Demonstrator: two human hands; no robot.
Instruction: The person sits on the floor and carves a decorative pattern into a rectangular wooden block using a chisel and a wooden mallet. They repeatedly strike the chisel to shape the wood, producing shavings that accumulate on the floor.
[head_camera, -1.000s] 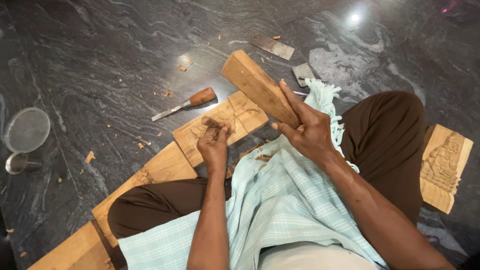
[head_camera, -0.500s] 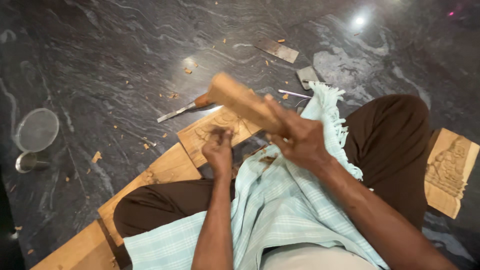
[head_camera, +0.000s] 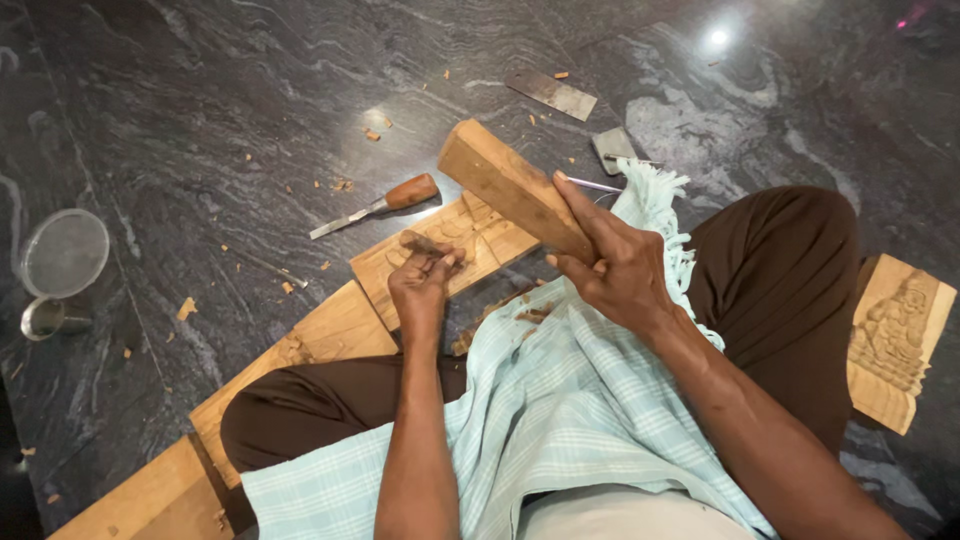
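Fingers of the right hand (head_camera: 615, 265) clamp a wooden mallet block (head_camera: 512, 185) at centre frame. The left hand (head_camera: 422, 280) pinches a chisel (head_camera: 425, 243) against the carved wooden panel (head_camera: 470, 240).

The slim tool pinched in the left hand (head_camera: 425, 280) is mostly hidden by its fingers; the long pale wooden plank (head_camera: 330, 335) passes under the brown-trousered leg (head_camera: 320, 400); both forearms leave the bottom edge; the carved wooden panel's (head_camera: 893, 338) relief is too small to read.
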